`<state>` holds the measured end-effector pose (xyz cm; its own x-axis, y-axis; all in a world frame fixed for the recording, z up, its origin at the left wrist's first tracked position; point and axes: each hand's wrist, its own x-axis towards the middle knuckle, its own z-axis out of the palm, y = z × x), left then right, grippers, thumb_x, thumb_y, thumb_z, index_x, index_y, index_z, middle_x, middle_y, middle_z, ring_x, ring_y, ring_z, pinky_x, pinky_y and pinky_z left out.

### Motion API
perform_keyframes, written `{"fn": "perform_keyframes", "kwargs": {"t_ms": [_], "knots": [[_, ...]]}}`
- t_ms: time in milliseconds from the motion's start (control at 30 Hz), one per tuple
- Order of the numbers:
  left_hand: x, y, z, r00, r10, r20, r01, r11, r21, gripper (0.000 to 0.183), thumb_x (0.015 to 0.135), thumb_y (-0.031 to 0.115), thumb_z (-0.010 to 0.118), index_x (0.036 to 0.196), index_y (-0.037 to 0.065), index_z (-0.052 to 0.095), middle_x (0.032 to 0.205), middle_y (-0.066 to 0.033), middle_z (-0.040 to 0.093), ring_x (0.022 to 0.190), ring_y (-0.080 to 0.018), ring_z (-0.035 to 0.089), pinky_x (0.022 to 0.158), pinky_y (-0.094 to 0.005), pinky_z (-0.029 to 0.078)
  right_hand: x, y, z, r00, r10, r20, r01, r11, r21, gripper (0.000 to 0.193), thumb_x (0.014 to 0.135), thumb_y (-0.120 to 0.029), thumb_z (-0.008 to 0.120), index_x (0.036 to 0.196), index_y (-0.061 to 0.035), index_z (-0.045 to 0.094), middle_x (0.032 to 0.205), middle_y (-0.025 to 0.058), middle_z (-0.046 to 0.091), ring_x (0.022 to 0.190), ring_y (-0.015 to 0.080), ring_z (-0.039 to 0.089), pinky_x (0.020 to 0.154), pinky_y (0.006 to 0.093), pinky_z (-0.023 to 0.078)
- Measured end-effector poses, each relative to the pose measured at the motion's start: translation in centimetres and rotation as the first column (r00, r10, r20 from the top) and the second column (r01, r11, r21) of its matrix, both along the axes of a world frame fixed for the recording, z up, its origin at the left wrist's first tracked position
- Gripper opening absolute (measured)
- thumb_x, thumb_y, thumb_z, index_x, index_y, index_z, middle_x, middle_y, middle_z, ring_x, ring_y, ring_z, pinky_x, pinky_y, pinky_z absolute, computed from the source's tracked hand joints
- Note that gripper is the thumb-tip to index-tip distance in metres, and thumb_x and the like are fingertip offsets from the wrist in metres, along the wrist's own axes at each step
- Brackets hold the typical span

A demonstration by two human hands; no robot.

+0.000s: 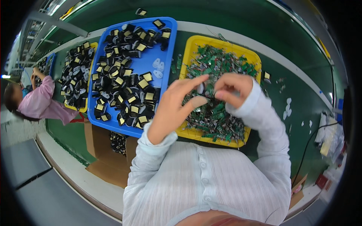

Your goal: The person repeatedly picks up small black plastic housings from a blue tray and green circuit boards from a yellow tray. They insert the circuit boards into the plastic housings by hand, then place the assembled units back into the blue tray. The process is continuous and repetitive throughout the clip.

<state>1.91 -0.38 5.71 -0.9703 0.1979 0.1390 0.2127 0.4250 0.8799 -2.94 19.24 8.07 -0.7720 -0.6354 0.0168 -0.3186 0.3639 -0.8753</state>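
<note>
Both my hands work close together above a yellow tray [257, 60] heaped with green circuit boards [222, 62] and thin wires. The thumb and forefinger of my left hand [175, 101] are stretched forward and curved around a small piece with a whitish oval face [200, 89]; its kind is unclear against the boards behind. My right hand [236, 88] meets it from the right, fingertips bent into a pinch and smeared by motion. Whatever sits in that pinch is too small and blurred to name.
Left of it lies a blue tray [171, 37] of black casings [118, 71] with yellowish pads, plus several white oval pieces [157, 67]. Farther left are another yellow tray [91, 49] and a person in pink [47, 100]. A cardboard box [100, 162] stands below; bagged items [328, 132] lie right.
</note>
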Motion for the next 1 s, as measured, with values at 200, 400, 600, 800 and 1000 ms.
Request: {"fn": "perform_keyframes", "kwargs": {"t_ms": [200,400,600,800,1000], "knots": [[-2.7,-8.4,-4.8,0.898,0.279,-0.340,-0.440,0.548,-0.712,0.025,0.076,0.026,0.059,0.087,0.005,0.062,0.099,-0.0133,0.058,0.101,-0.0365,0.046,0.081,-0.0432,0.040,-18.9,2.2,-7.3,0.754,-0.200,-0.626,0.493,0.802,0.337,0.013,0.078,-0.019,0.059,0.080,-0.0070,0.059,0.078,0.0111,0.059,0.077,0.0277,0.055,0.066,0.0378,0.044],[-3.5,-10.9,-8.9,0.908,0.261,-0.328,-0.411,0.403,-0.818,0.029,0.074,0.036,0.059,0.082,0.008,0.061,0.088,-0.0108,0.057,0.100,-0.0324,0.046,0.075,-0.0456,0.039,-26.7,7.8,-13.6,0.833,-0.193,-0.518,0.542,0.472,0.696,0.016,0.074,-0.027,0.063,0.080,-0.0134,0.060,0.088,0.0091,0.060,0.087,0.0280,0.056,0.077,0.0374,0.046],[-4.7,-10.4,-8.4,0.945,0.245,-0.217,-0.301,0.389,-0.871,0.047,0.062,0.037,0.071,0.090,0.003,0.058,0.094,-0.0088,0.057,0.105,-0.0293,0.044,0.085,-0.0536,0.031,-22.0,6.7,-7.5,0.792,-0.406,-0.455,0.610,0.538,0.581,0.031,0.076,-0.031,0.064,0.101,-0.0137,0.056,0.102,0.0066,0.057,0.101,0.0235,0.051,0.088,0.0354,0.040],[-5.5,-10.9,-9.2,0.960,0.176,-0.216,-0.266,0.348,-0.899,0.038,0.061,0.029,0.072,0.084,0.004,0.054,0.084,-0.0088,0.055,0.084,-0.0259,0.054,0.070,-0.0362,0.043,-9.5,6.0,-2.0,0.872,-0.270,-0.408,0.442,0.793,0.420,0.026,0.069,-0.026,0.067,0.087,-0.0079,0.061,0.081,0.0129,0.062,0.077,0.0279,0.059,0.083,0.0370,0.042],[-6.6,-11.8,-10.8,0.909,0.142,-0.392,-0.416,0.355,-0.837,0.026,0.076,0.026,0.059,0.084,0.003,0.050,0.080,-0.0109,0.053,0.075,-0.0274,0.055,0.064,-0.0389,0.043,2.1,5.6,-5.6,0.895,-0.086,-0.438,0.334,0.779,0.530,0.031,0.063,-0.028,0.071,0.082,-0.0074,0.059,0.072,0.0099,0.061,0.073,0.0295,0.059,0.084,0.0435,0.039]]}}
